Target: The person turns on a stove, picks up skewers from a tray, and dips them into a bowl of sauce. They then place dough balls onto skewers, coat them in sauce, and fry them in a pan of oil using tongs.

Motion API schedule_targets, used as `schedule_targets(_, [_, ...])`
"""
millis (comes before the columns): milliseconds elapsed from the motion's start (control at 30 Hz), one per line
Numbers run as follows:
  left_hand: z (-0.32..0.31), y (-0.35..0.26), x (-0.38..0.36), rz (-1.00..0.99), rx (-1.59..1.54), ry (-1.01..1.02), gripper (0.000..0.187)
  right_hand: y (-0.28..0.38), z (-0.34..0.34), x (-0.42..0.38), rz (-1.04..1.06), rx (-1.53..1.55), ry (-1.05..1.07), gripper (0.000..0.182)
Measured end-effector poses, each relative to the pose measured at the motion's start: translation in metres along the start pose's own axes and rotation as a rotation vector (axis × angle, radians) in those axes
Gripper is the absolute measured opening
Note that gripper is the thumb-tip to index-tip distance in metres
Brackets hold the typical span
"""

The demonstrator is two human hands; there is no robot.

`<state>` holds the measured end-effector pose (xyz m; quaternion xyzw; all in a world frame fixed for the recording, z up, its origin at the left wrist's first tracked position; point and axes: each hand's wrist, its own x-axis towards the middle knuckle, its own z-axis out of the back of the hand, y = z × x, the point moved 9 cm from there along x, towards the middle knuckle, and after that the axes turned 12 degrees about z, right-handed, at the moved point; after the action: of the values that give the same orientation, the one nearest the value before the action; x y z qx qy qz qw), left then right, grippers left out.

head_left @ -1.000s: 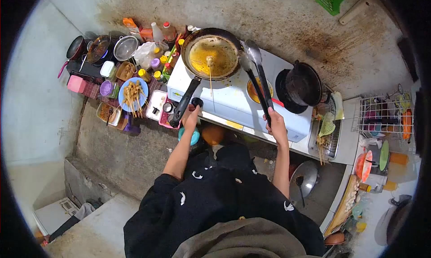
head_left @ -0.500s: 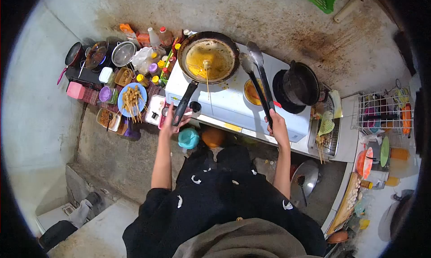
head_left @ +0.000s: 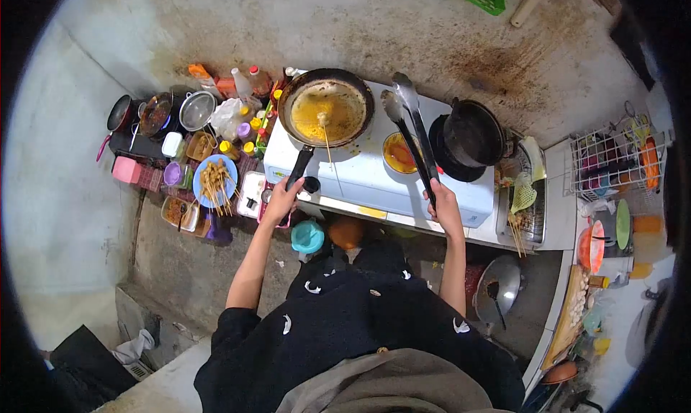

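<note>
My left hand [head_left: 281, 201] is closed round the black handle of a frying pan [head_left: 363, 118] on the white stove [head_left: 345, 185]. Yellow oily liquid and one skewer [head_left: 327, 145] with a coated tip lie in the pan, its stick reaching over the rim. My right hand [head_left: 444, 206] grips long black-handled tongs [head_left: 417, 136], their metal tips raised and a little apart over the stove. Beneath the tongs is a small bowl of orange-yellow liquid [head_left: 398, 154]. A blackened pot [head_left: 471, 134] stands on the right side of the stove.
Left of the stove, a blue plate [head_left: 232, 170] holds several skewers among bottles and containers. A metal tray [head_left: 534, 229] with more skewers stands at right, near a wire rack [head_left: 612, 161]. Below are a turquoise container [head_left: 307, 237] and a wok [head_left: 506, 276]. At lower left, dark cloth [head_left: 86, 362] shows.
My left hand has closed round the pan handle, where its fingers were more spread before. The view has shifted slightly. Dark cloth at lower left shows more. The tongs stay in my right hand.
</note>
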<state>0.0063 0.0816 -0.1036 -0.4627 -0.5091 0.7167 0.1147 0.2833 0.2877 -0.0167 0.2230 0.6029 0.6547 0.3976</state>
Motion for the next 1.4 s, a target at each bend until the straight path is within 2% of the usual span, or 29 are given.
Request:
schedule_targets(133, [0.003,-0.007,-0.009,0.008,-0.086,0.046,0.027,0.002,0.011,-0.001,0.04,0.019,-0.052,0.034])
schedule_targets(233, [0.023,-0.017,-0.017,0.05,-0.059,-0.022,0.027,0.003,0.016,-0.005,0.044,0.017,-0.058,0.034])
schedule_targets(333, [0.045,-0.039,-0.022,-0.032,0.097,-0.119,0.028,0.003,0.017,-0.005,0.038,-0.001,-0.049,0.034])
schedule_targets(433, [0.051,-0.054,-0.03,-0.028,-0.028,-0.068,0.027,0.003,0.015,-0.005,0.046,0.006,-0.05,0.035])
schedule_targets(567, [0.054,-0.061,-0.036,-0.043,0.005,-0.086,0.026,-0.002,0.011,-0.001,0.053,0.025,-0.018,0.035])
schedule_targets(900, [0.017,-0.029,-0.024,0.01,-0.067,-0.02,0.026,0.006,0.002,-0.003,0.031,0.005,-0.008,0.034])
schedule_targets(1100, [0.004,-0.002,-0.002,-0.026,0.009,-0.024,0.028,0.0,0.004,-0.006,0.041,-0.017,-0.018,0.034])
schedule_targets(1167, [-0.002,-0.002,-0.004,-0.045,0.042,-0.043,0.029,0.002,0.004,-0.007,0.053,-0.043,-0.028,0.04])
schedule_targets(1300, [-0.008,0.004,-0.003,-0.024,0.01,-0.014,0.029,-0.016,0.005,-0.006,0.003,-0.021,-0.035,0.039])
schedule_targets(1400, [-0.011,0.005,-0.004,-0.03,-0.001,-0.04,0.029,-0.028,0.002,0.0,0.02,-0.155,0.006,0.046])
